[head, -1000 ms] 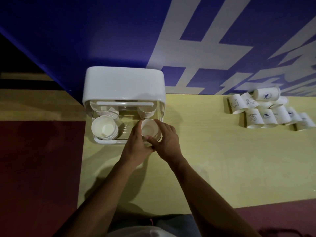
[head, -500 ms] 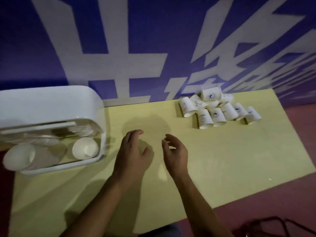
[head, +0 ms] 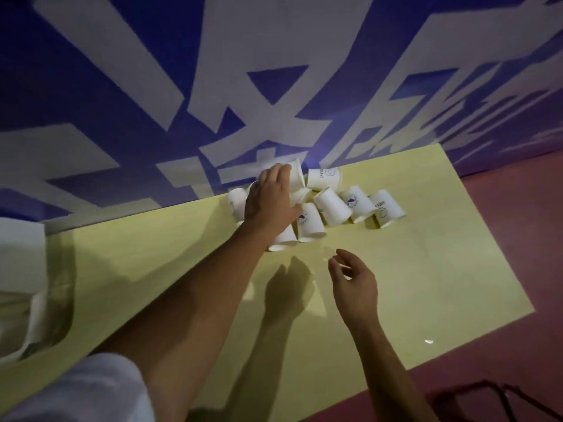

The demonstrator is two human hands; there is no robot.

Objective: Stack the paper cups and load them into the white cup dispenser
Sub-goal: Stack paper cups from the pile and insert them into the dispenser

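Several white paper cups (head: 332, 207) lie in a loose pile on the yellow table (head: 411, 284), near the wall. My left hand (head: 269, 197) reaches over the left side of the pile. Its fingertips lie on a cup at the back (head: 298, 175), its thumb is spread toward a printed cup (head: 310, 223), and the palm hides the cups beneath, so a grip cannot be made out. My right hand (head: 353, 280) hovers above the table in front of the pile, fingers loosely curled and apart, holding nothing. The white cup dispenser (head: 19, 263) shows only partly at the far left edge.
A blue wall with large white lettering (head: 243, 86) rises right behind the table. Dark red floor (head: 524, 239) lies past the table's right edge. A black wire frame (head: 493, 400) sits at the bottom right, and my white sleeve (head: 85, 391) fills the bottom left.
Both hands left the dispenser and moved right. My left hand has reached onto the cup pile and the right followed to just in front of it. The view swung right, pushing the dispenser to the edge.
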